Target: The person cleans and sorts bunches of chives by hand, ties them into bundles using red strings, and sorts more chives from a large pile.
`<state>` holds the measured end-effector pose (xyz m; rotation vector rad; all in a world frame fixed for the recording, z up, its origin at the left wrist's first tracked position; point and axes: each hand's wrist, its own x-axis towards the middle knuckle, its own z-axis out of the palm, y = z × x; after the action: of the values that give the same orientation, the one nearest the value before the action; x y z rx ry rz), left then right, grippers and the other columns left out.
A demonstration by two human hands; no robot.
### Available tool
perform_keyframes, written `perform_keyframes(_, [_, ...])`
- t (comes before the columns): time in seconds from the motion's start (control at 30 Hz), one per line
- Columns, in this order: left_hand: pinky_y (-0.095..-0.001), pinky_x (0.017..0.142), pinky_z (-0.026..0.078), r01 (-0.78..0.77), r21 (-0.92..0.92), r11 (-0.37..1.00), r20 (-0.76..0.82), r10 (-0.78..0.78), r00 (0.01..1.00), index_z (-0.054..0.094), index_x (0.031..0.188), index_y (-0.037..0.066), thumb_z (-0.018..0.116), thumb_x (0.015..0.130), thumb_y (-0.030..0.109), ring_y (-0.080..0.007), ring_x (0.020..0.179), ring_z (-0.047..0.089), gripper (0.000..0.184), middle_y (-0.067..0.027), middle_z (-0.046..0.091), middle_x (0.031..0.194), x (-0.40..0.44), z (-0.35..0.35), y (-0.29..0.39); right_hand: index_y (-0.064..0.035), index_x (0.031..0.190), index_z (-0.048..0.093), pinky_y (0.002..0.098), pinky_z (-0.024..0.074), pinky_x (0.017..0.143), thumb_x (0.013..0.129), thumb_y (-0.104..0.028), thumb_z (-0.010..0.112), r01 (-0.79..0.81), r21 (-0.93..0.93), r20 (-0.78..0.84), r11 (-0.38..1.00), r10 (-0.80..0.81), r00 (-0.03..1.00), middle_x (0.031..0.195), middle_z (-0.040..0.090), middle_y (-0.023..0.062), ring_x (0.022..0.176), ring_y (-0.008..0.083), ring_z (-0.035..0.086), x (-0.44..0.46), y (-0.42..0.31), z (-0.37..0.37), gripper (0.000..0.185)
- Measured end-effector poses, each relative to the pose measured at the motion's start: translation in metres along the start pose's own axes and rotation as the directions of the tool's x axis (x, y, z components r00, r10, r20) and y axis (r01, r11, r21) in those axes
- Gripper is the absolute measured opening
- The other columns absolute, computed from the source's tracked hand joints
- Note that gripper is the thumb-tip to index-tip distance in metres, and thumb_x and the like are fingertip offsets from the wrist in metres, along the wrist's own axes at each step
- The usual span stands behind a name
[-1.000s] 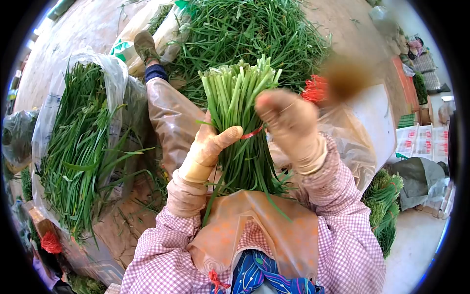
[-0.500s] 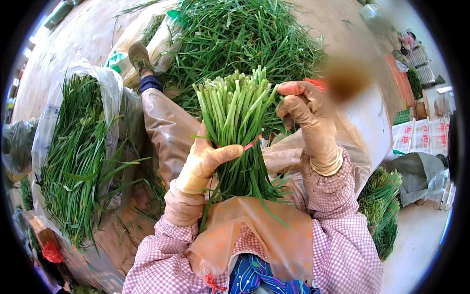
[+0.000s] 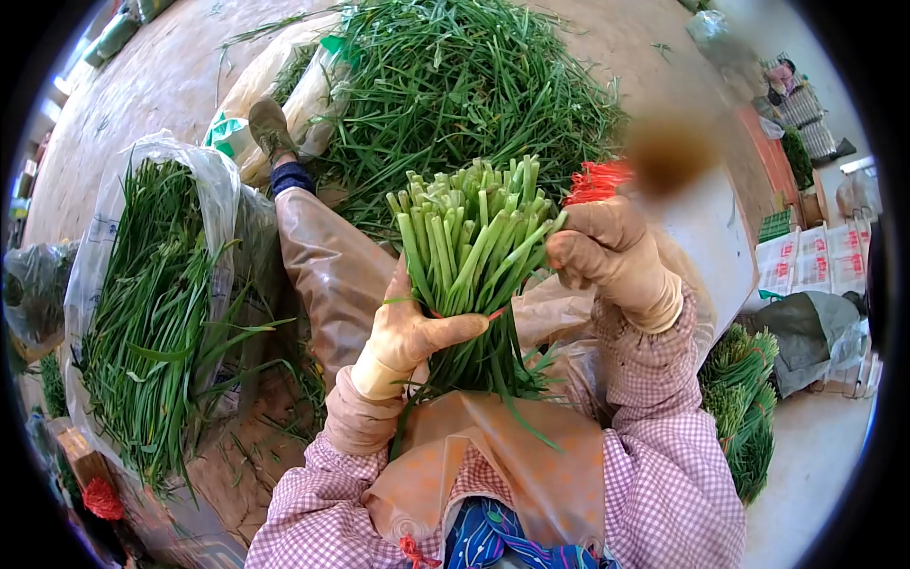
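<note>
My gloved left hand (image 3: 412, 327) is wrapped round a bunch of garlic chives (image 3: 479, 237), its thumb lying across the front. The pale cut ends point up and away from me, and the green leaves hang down over my apron (image 3: 502, 436). A red band (image 3: 495, 314) circles the bunch by my thumb tip. At the bunch's right edge, my gloved right hand (image 3: 607, 247) has its fingers closed at the end of a single slanting stalk (image 3: 540, 237). The fingertips partly hide that end.
A large pile of loose green leaves (image 3: 464, 85) lies ahead on the floor. An open plastic bag (image 3: 90, 284) of chives stands at left. Red ties (image 3: 597, 180) lie beyond my right hand, on a white board (image 3: 716, 232). Tied bunches (image 3: 739, 408) sit at right.
The bunch has tilted, its cut ends turning more toward me and dropping lower. My right hand has moved down, its fingers more tightly curled, uncovering the red ties behind it.
</note>
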<state>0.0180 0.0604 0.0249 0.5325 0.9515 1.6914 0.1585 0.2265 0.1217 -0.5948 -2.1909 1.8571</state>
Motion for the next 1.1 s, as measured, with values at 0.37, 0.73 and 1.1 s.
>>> perform_keyframes(0.37, [-0.0327,0.102,0.039,0.004,0.083,0.997,0.092,-0.012,0.996,0.026,0.142,0.002,0.084,0.063,0.003,-0.0196,0.121,0.049,0.097,-0.0093,0.053,0.13,-0.004,0.009,-0.009,-0.0044,0.066,0.057,0.023,0.0353,0.035,0.089,-0.018,0.061,0.166,0.234,-0.372,0.958,-0.07,0.926,0.052,0.055,0.004,0.039,0.0111,0.049,-0.013,-0.003,-0.019,0.027])
perform_keyframes(0.73, [-0.0369,0.099,0.042,-0.001,0.026,1.0,0.031,0.0,1.0,0.035,0.137,0.002,0.081,0.061,-0.001,-0.0222,0.116,0.053,0.089,-0.0115,0.055,0.126,-0.001,0.003,-0.001,-0.0037,0.09,0.06,0.0252,0.0466,0.06,0.092,-0.017,0.055,0.447,-0.245,-0.791,0.86,-0.444,0.421,0.072,0.057,0.0038,0.061,0.0118,0.052,-0.02,-0.014,-0.168,0.014])
perform_keyframes(1.1, [-0.0359,0.094,0.045,0.05,0.001,0.999,0.049,-0.05,0.998,0.039,0.133,0.002,0.083,0.059,0.011,-0.022,0.108,0.057,0.086,-0.0102,0.057,0.12,0.0,-0.005,-0.001,-0.0034,0.093,0.06,0.0277,0.0451,0.051,0.085,-0.018,0.069,0.248,-0.479,-0.273,0.842,-0.412,0.869,0.067,0.058,0.0044,0.055,0.0152,0.055,0.0,0.019,0.012,0.019])
